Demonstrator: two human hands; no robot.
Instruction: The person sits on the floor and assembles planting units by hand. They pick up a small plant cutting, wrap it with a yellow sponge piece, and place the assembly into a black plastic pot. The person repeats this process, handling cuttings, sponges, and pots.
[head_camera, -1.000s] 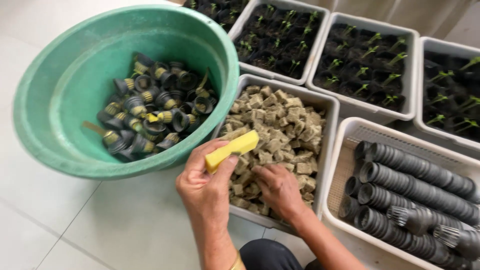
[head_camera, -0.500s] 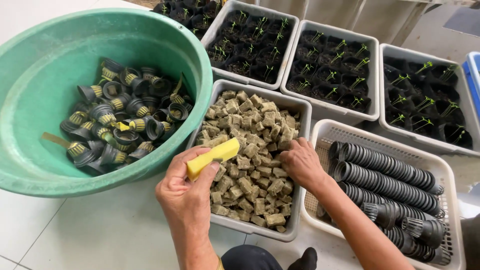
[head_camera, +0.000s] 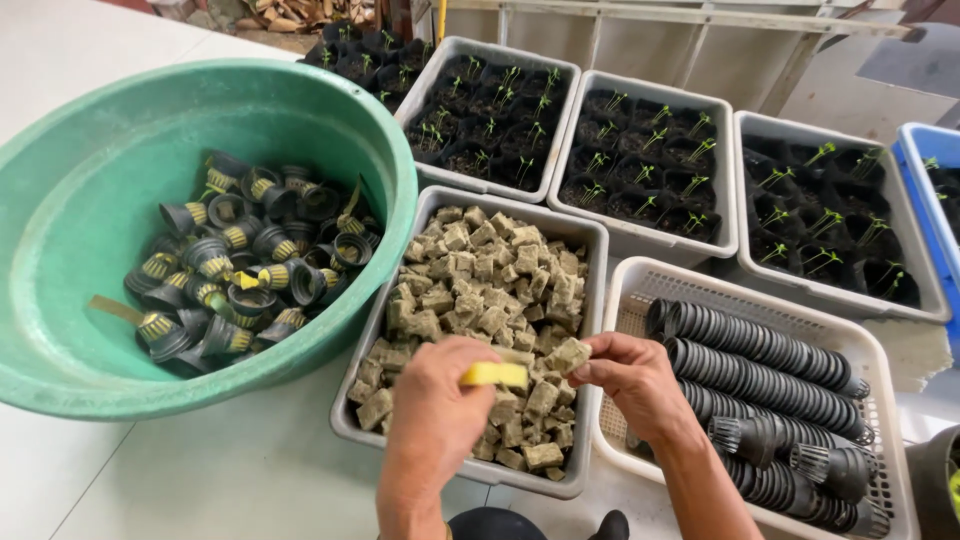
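Hands, 2, both over the near end of a grey tray (head_camera: 590, 300) filled with brownish grow cubes (head_camera: 480, 290). Left hand (head_camera: 435, 405): closed around a yellow tool (head_camera: 494, 375), its end showing past the fingers. Right hand (head_camera: 632, 378): fingertips pinched on 1 cube (head_camera: 567, 355), held just beside the yellow tool above the tray's heap.

Green basin (head_camera: 90, 130), left of the tray: holds a loose pile of black net pots (head_camera: 235, 265), many with yellow inserts.

White perforated basket (head_camera: 890, 400), right of the tray: stacked rows of black net pots (head_camera: 760, 350) lying on their sides.

Grey seedling trays (head_camera: 640, 240), 3 in a row beyond: black pots with small green sprouts (head_camera: 650, 150). Blue crate edge (head_camera: 925, 200) at far right. All rest on a pale surface (head_camera: 200, 470).
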